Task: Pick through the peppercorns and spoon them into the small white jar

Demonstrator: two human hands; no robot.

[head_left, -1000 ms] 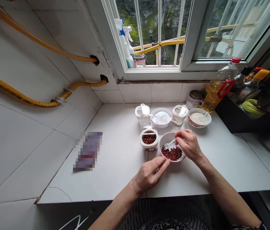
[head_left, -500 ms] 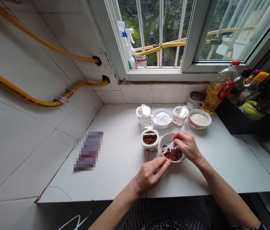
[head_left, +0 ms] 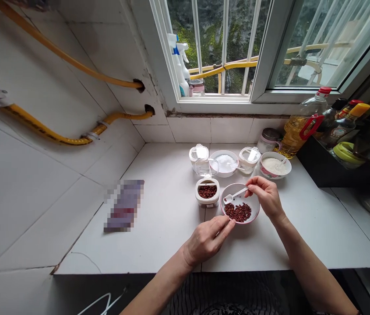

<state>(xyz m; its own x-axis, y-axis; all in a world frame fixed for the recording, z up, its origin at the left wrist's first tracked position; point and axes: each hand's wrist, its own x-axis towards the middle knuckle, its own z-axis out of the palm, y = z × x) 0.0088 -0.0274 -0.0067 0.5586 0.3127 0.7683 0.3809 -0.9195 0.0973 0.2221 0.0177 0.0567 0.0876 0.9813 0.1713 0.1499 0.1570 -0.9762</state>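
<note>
My right hand (head_left: 266, 197) pinches the handle of a small white spoon (head_left: 236, 194). The spoon's bowl end is over the left inner side of a white bowl (head_left: 254, 202) with a pink rim. Dark red peppercorns (head_left: 238, 213), by their look Sichuan pepper, lie heaped in the near half of that bowl. At the near-left rim, the fingers of my left hand (head_left: 208, 239) are closed on the bowl's edge. Just left of the bowl stands a seasoning jar (head_left: 207, 203) with its lid flipped up, full of the same peppercorns.
Behind are a lidded jar (head_left: 194, 162), a bowl of white grains (head_left: 224, 162), another lidded jar (head_left: 248, 166) and a flowered bowl (head_left: 275, 174) of pale powder. An oil bottle (head_left: 290, 138) and a black box (head_left: 318, 168) of bottles stand right. A pixelated packet (head_left: 125, 205) lies left.
My right hand has moved slightly right, and the spoon has lifted off the peppercorns towards the bowl's far-left side. My left hand stays at the rim. The view has shifted a little.
</note>
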